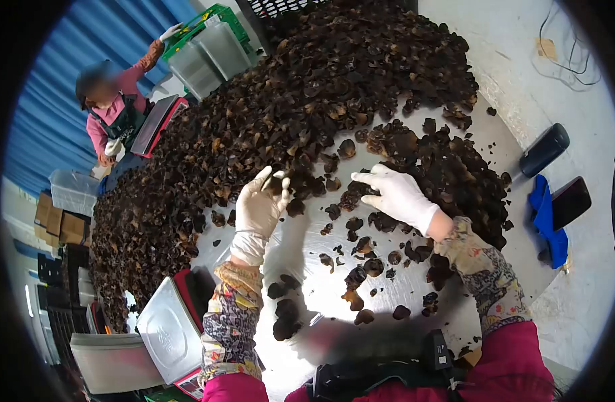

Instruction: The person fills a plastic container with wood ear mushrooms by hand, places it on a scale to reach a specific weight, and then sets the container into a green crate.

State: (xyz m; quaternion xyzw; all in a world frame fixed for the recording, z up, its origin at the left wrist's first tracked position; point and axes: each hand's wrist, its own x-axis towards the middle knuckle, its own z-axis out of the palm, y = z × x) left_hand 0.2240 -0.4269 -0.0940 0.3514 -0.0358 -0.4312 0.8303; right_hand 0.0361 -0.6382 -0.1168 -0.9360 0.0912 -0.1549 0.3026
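Note:
My left hand (257, 209), in a white glove, is beside the front edge of a large heap of dried wood ear mushrooms (307, 87). Its fingers curl round a dark mushroom piece, partly hidden by them. My right hand (398, 195), gloved too, is palm down with fingers stretched out and apart, above loose pieces beside a smaller mushroom pile (448, 167). Nothing shows in its grip. Between and below the hands, scattered mushroom pieces (364, 246) lie on the shiny metal table (307, 251). A few darker clumps (285, 318) sit nearer to me.
A scale (170, 328) stands at the lower left. On the right lie a black case (545, 149), a phone (571, 203) and a blue cloth (545, 224). Across the heap, another person (113, 100) reaches to a green crate (217, 20) beside a second scale (157, 127).

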